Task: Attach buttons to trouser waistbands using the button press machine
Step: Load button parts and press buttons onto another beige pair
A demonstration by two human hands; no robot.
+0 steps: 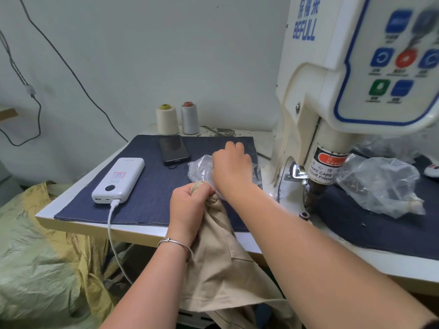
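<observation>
Beige trousers (223, 264) hang over the table's front edge, their waistband bunched in my left hand (190, 207), which grips it. My right hand (231, 167) reaches into a clear plastic bag (199, 169) lying on the blue cloth mat (147, 193); the fingertips are hidden inside the bag, so I cannot see whether they hold a button. The white button press machine (332, 115) stands at the right, its dark punch (311, 195) above a small round die (305, 215). Neither hand is under the punch.
A white power bank (118, 179) with a cable and a black phone (173, 149) lie on the mat at left. Two thread cones (178, 118) stand at the back. A second plastic bag (380, 184) sits right of the punch. Yellow-green sacks (40, 257) fill the floor at left.
</observation>
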